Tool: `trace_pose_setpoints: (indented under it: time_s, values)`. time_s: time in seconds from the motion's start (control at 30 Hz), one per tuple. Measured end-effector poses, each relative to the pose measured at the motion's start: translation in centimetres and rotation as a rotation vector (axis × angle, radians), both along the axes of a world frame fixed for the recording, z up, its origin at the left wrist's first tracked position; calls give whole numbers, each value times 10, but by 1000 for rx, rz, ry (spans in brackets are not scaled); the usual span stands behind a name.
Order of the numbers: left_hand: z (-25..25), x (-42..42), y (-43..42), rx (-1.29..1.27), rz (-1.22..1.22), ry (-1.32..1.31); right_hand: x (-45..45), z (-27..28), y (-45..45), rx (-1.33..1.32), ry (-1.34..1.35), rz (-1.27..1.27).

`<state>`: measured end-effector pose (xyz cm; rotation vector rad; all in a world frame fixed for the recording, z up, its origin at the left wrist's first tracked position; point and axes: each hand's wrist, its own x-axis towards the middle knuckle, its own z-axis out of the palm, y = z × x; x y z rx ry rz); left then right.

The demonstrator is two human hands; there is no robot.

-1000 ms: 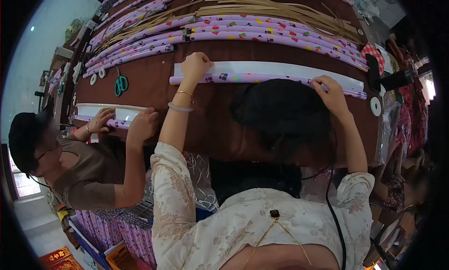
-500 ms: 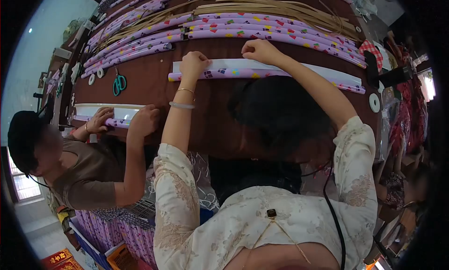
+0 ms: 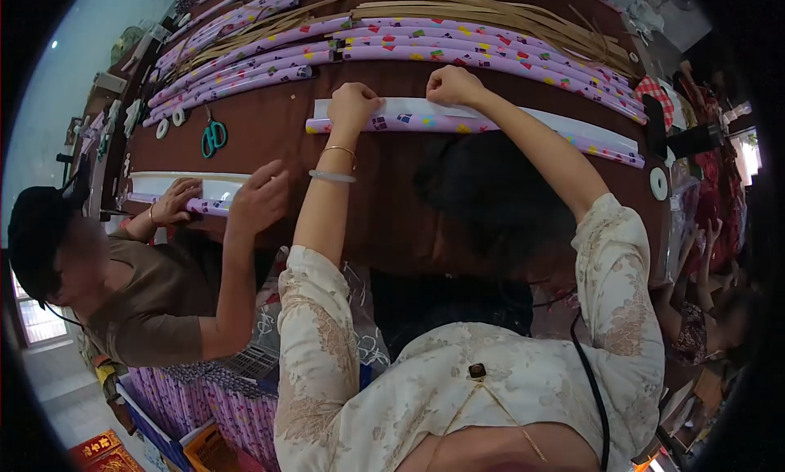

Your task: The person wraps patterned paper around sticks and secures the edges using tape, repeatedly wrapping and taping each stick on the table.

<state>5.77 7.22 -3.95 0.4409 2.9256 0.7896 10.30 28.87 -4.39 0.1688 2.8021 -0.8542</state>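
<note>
In front of me lies a long purple patterned sheet (image 3: 401,122), its near side rolled into a tube and its white inner face (image 3: 405,108) showing along the far side. My left hand (image 3: 355,105) is closed at the far edge of the sheet, thumb and fingers pinching there, left of the middle. My right hand (image 3: 455,87) is curled closed at the same far edge, a little to the right. Whatever is between its fingers is too small to make out. Both forearms reach over the sheet.
Finished purple tubes (image 3: 491,53) and tan flat strips (image 3: 491,10) lie across the far table. Green-handled scissors (image 3: 213,138) and white tape rolls (image 3: 658,183) are nearby. At left, a co-worker's hand (image 3: 176,202) rests on a similar sheet (image 3: 214,186). A dark stand (image 3: 687,138) is at right.
The view has shifted slightly. My right hand has come a little closer to my left along the edge. The co-worker's right hand has lifted off their sheet with fingers opening.
</note>
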Motion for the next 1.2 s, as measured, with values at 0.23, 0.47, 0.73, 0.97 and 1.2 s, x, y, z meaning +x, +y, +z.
trace_pose_setpoints:
  time_s: [0.23,0.47,0.73,0.97,1.2]
  values:
    - [4,5,-2,20,17,-6,2,-5,18,-156,157,54]
    - [-2,3,-4,31,8,17,86,33,86,-104,295,81]
    - [-8,7,0,6,23,77,180,36,172,90,148,28]
    - [-7,20,14,-26,59,178,196,25,188,63,182,135]
    - [-26,26,15,44,38,324,203,18,189,73,225,121]
